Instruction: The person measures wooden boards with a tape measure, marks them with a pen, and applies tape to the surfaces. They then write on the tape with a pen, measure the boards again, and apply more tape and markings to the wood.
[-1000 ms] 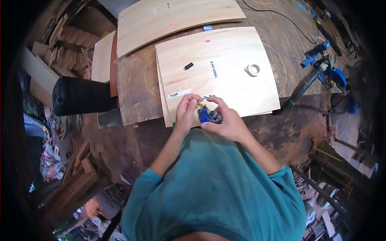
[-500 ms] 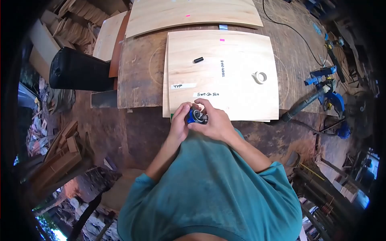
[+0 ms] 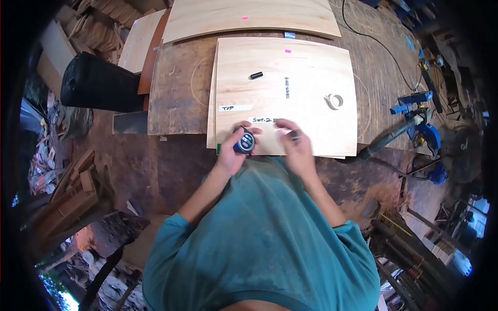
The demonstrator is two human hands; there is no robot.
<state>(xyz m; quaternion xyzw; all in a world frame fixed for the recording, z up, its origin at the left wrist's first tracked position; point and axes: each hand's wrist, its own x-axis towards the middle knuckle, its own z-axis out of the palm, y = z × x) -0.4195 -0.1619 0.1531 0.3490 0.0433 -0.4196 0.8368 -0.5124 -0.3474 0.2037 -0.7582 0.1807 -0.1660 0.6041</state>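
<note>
My left hand (image 3: 232, 150) is wrapped round a small blue object with a round black face (image 3: 245, 142) that carries pale markings. It is held above the front edge of the upper plywood sheet (image 3: 316, 129). To the right of it, my right hand (image 3: 298, 150) is apart from the left, its fingers curled and smeared by motion. Between those fingers shows a small dark thing (image 3: 294, 136), too blurred to name. Farther up the sheet lies a short black cylinder (image 3: 257, 75). A roll of pale tape (image 3: 336, 101) rests to the right.
Another plywood panel (image 3: 249, 19) lies at the back of the worn wooden table (image 3: 176, 103). A black box-like object (image 3: 98, 83) stands at left. Blue clamp-like tools (image 3: 428, 129) and a dark cable (image 3: 371, 33) are at right.
My right hand has moved right, away from the object in my left hand, with something dark in its fingers. The round face of that object now shows.
</note>
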